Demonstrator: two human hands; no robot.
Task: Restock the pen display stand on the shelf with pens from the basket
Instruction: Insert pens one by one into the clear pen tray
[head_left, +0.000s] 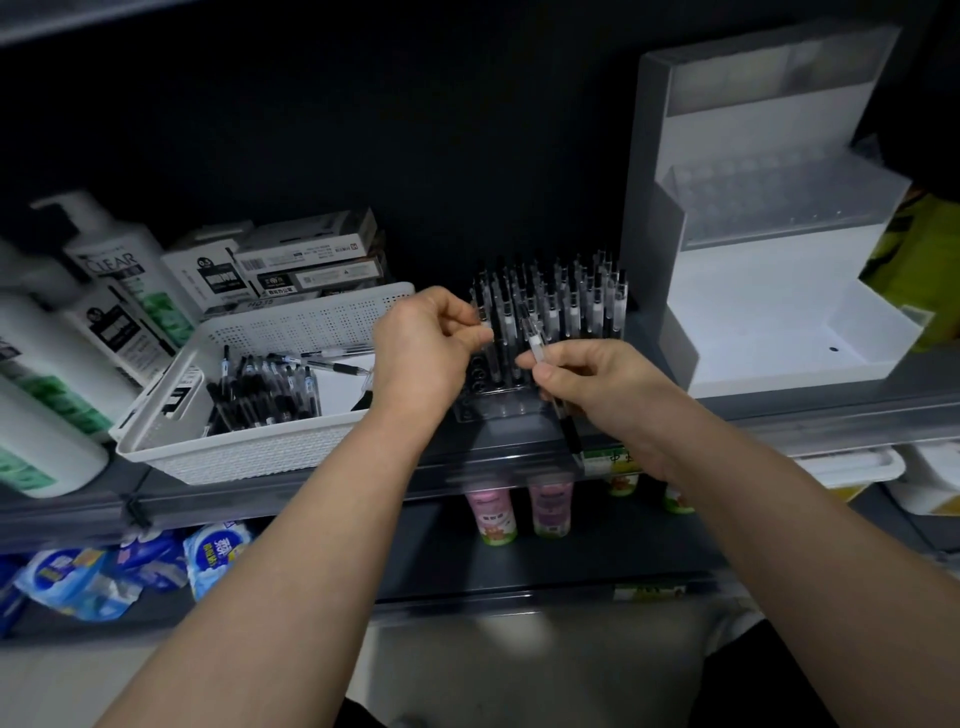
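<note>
While left hand pinches pen | right hand grips pens | stand base half-hidden

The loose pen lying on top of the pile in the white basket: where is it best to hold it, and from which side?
Grip the pen at mid-barrel, coming from above. It lies nearly flat across the pile in the basket, so its long sides are free for a pinch, and the open top is the only clear way in. The left hand is nearer.
</note>
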